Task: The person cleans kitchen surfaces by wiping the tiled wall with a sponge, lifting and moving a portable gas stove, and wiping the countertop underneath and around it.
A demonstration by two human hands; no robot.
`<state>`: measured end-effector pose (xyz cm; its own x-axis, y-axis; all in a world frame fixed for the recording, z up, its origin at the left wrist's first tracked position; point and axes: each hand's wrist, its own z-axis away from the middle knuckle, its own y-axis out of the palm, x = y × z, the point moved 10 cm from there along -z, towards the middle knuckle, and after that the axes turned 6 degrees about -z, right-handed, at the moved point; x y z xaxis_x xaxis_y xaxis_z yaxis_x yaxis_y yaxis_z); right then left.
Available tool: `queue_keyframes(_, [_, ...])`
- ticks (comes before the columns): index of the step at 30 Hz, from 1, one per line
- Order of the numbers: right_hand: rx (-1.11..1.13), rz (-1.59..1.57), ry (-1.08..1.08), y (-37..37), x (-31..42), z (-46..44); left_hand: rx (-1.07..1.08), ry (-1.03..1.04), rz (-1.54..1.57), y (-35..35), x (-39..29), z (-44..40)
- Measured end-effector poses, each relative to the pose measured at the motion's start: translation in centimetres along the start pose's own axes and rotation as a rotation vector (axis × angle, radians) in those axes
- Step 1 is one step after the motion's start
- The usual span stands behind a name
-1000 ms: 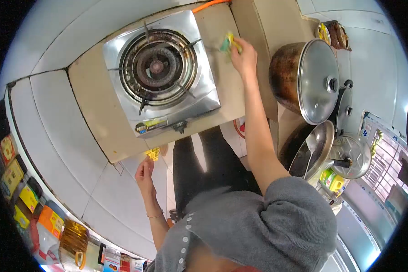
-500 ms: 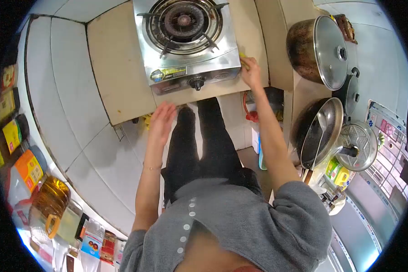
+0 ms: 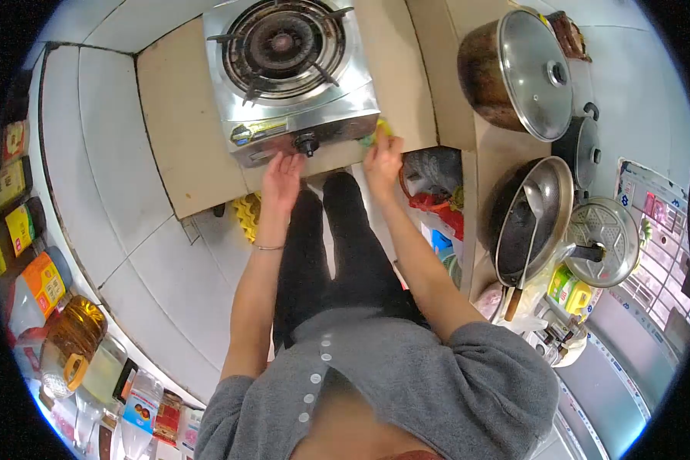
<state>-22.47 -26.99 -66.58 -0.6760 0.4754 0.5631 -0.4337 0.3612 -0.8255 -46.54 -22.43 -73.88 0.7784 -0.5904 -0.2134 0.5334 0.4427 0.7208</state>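
A single-burner gas stove [image 3: 314,115] with a steel body and a black front knob [image 3: 306,144] stands on the beige counter [image 3: 178,146]. My right hand [image 3: 383,162] pinches a yellow and green sponge [image 3: 383,129] at the stove's front right corner, low on the counter. Fingers partly cover the sponge. My left hand [image 3: 282,182] is at the stove's lower front edge, left of the knob, with its fingers stretched out and nothing in them. Whether its fingertips touch the stove I cannot tell.
On the right ledge are a lidded pot [image 3: 487,73], a smaller dark pot [image 3: 577,149] and a frying pan [image 3: 525,238] with a spatula [image 3: 530,230] in it. Bottles and an oil jug [image 3: 80,330] line the left side. A red bag [image 3: 441,215] lies below the counter.
My right hand has moved with the sponge from the stove's right side towards its front corner. My left hand has come closer to the stove's front. The view has shifted slightly.
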Motion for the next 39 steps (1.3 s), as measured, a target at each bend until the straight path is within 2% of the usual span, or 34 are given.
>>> queue_keyframes(1, [0.017,-0.126,-0.015,0.0,0.6,0.5,-0.009,0.001,-0.064,0.1,-0.1,0.3])
queue_keyframes(2, [0.010,-0.126,-0.016,-0.6,0.3,-0.2,-0.002,-0.001,-0.066,0.7,0.0,0.5])
queue_keyframes(4, [0.233,-0.285,-0.120,0.5,1.1,-0.4,-0.080,0.094,-0.228,1.3,-1.3,1.7])
queue_keyframes(6, [0.264,-0.264,-0.153,-0.8,0.4,-1.9,-0.095,0.091,-0.265,2.8,-1.8,2.5])
queue_keyframes(8, [0.201,-0.183,-0.108,-3.6,-0.8,-4.2,-0.086,0.157,-0.316,3.9,-2.9,2.9])
queue_keyframes(10, [0.022,-0.066,-0.160,-6.5,-1.8,-6.5,-0.113,0.152,-0.360,4.0,-3.6,3.0])
queue_keyframes(14, [-0.016,0.106,-0.014,-3.7,-6.8,-9.5,-0.118,0.204,-0.393,5.8,-5.1,4.1])
queue_keyframes(16, [-0.118,0.198,0.031,-3.1,-5.9,-9.1,-0.107,0.210,-0.398,6.8,-5.6,4.6])
queue_keyframes(18, [-0.180,0.089,-0.029,-3.1,-3.7,-7.8,-0.068,0.211,-0.406,8.1,-6.1,5.1])
queue_keyframes(20, [-0.122,0.139,-0.084,-0.4,-1.1,-6.3,-0.074,0.225,-0.422,9.0,-6.7,5.3])
queue_keyframes(23, [0.087,-0.046,-0.023,5.3,3.4,-2.9,0.044,0.217,-0.446,10.3,-7.3,5.4])
queue_keyframes(26, [0.270,0.070,-0.123,9.9,9.7,0.5,0.054,0.179,-0.408,11.9,-7.7,5.8])
queue_keyframes(28, [0.151,-0.736,0.208,11.9,9.6,2.2,0.100,0.203,-0.421,12.5,-8.4,5.9])
queue_keyframes(29, [0.142,-0.738,0.204,12.4,10.5,2.5,0.134,0.205,-0.405,13.5,-8.6,6.1])
queue_keyframes(31, [0.269,-0.293,-0.230,13.0,15.7,2.7,0.185,0.233,-0.395,15.0,-9.3,6.5])
queue_keyframes(32, [0.257,-0.297,-0.235,13.1,15.6,2.0,0.197,0.237,-0.399,15.5,-9.5,6.5])
queue_keyframes(34, [0.553,-0.745,-0.212,14.9,15.3,2.0,0.245,0.212,-0.396,16.2,-9.6,6.8])
queue_keyframes(36, [0.573,-0.767,-0.037,10.1,13.1,0.4,0.233,0.202,-0.406,16.4,-9.7,7.0])
queue_keyframes(38, [0.321,-0.885,0.081,5.2,8.6,-2.4,0.247,0.181,-0.391,16.6,-9.6,7.2])
queue_keyframes(39, [0.389,-0.816,-0.056,4.2,6.6,-4.7,0.247,0.179,-0.397,16.7,-9.6,7.2])
